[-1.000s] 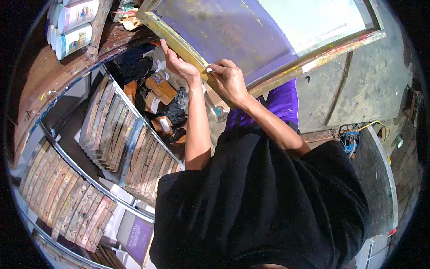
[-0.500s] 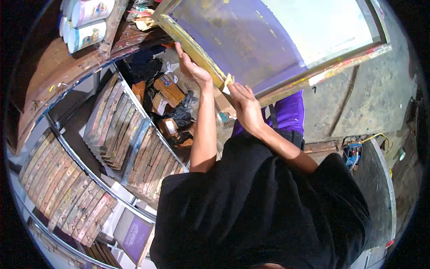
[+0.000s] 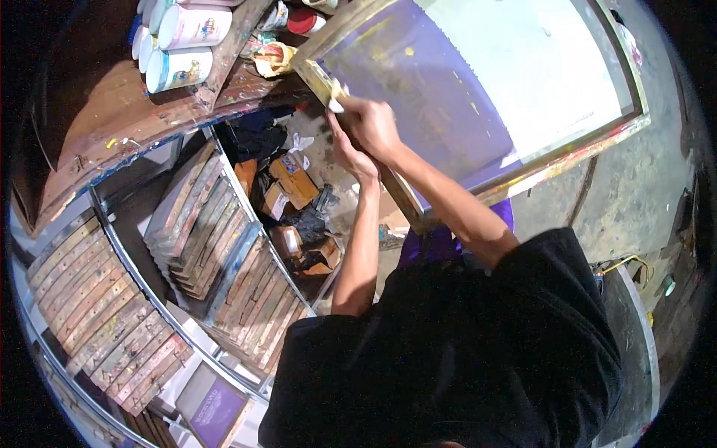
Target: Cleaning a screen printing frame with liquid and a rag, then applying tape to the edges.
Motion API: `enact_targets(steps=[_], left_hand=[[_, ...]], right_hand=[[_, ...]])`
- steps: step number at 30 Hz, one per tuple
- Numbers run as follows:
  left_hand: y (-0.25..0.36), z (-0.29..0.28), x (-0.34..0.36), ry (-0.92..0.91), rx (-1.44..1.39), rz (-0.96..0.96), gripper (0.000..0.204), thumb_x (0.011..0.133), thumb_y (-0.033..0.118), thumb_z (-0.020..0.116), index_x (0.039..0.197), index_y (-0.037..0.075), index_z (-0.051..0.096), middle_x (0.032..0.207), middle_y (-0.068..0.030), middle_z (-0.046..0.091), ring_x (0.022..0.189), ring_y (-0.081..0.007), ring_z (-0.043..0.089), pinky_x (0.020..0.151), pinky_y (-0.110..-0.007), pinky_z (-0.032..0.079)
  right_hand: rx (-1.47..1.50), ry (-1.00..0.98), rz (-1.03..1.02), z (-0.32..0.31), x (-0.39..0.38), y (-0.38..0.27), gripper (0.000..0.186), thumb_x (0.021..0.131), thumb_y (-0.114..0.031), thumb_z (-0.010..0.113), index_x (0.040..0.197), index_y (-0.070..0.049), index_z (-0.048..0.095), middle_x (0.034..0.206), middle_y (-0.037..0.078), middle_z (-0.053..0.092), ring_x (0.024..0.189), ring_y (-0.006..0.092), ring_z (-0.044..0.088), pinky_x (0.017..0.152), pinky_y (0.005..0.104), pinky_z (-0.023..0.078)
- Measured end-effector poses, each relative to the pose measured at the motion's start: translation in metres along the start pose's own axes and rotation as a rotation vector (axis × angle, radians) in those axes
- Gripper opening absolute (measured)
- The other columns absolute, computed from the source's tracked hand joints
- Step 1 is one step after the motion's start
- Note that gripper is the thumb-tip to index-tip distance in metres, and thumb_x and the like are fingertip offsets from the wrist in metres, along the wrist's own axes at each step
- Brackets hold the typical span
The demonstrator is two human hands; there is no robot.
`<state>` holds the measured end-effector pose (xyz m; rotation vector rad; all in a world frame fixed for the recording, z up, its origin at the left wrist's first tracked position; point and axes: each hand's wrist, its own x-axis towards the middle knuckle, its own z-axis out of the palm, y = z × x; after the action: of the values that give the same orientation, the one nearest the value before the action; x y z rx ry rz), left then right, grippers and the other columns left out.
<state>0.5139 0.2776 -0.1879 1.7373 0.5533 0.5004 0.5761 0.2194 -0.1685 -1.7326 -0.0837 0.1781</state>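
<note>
The screen frame [image 3: 472,95] is slanted lengthwise from near left to far right, a pale scrap [image 3: 337,100] pinched by the right hand [image 3: 374,128], the left hand [image 3: 354,158] unclenched alongside.

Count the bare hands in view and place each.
2: the right hand holds a pale wad against the left side of the framed screen; the left hand is below, by that side. No others show.

From the wearer's head, one fisheye camera looks down over the black T-shirt [image 3: 448,343] toward a nearby screen-printing screen [image 3: 426,97].
</note>
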Motion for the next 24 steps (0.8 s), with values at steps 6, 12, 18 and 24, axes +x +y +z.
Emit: enact_targets(steps=[6,12,18,24], left_hand=[[0.001,-0.005,-0.003,0.025,-0.026,-0.008,0.06,0.101,0.037,0.033,0.144,-0.004,0.039,0.149,-0.0247,0.039,0.137,-0.0339,0.04,0.113,-0.04,0.031],[-0.009,0.009,-0.002,-0.058,0.25,0.127,0.054,0.098,0.023,0.047,0.143,-0.006,0.039,0.148,-0.0263,0.039,0.137,-0.0369,0.04,0.112,-0.041,0.032],[-0.022,-0.006,-0.002,-0.018,0.334,0.039,0.056,0.093,0.013,0.056,0.144,-0.003,0.039,0.147,-0.0267,0.04,0.137,-0.0405,0.039,0.111,-0.042,0.034],[0.013,0.006,-0.003,0.008,0.4,0.111,0.056,0.092,0.011,0.055,0.145,0.0,0.038,0.148,-0.0253,0.038,0.136,-0.0419,0.039,0.111,-0.043,0.035]], right_hand=[[-0.012,-0.061,0.119,-0.017,-0.024,0.015,0.031,0.075,-0.004,0.06,0.103,-0.007,0.074,0.078,0.028,0.061,0.071,0.0351,0.07,0.066,0.038,0.054],[0.003,0.376,-0.057,0.047,0.101,0.013,0.027,0.075,-0.003,0.062,0.1,-0.003,0.073,0.08,0.03,0.061,0.074,0.0394,0.068,0.07,0.0406,0.054],[-0.19,-0.062,-0.106,0.017,0.078,0.011,0.026,0.073,-0.003,0.067,0.097,-0.006,0.075,0.085,0.026,0.066,0.078,0.0378,0.068,0.072,0.0408,0.055],[-0.317,-0.402,-0.164,-0.078,0.077,0.011,0.027,0.078,-0.001,0.064,0.103,-0.006,0.073,0.086,0.018,0.07,0.079,0.034,0.069,0.073,0.0385,0.055]])
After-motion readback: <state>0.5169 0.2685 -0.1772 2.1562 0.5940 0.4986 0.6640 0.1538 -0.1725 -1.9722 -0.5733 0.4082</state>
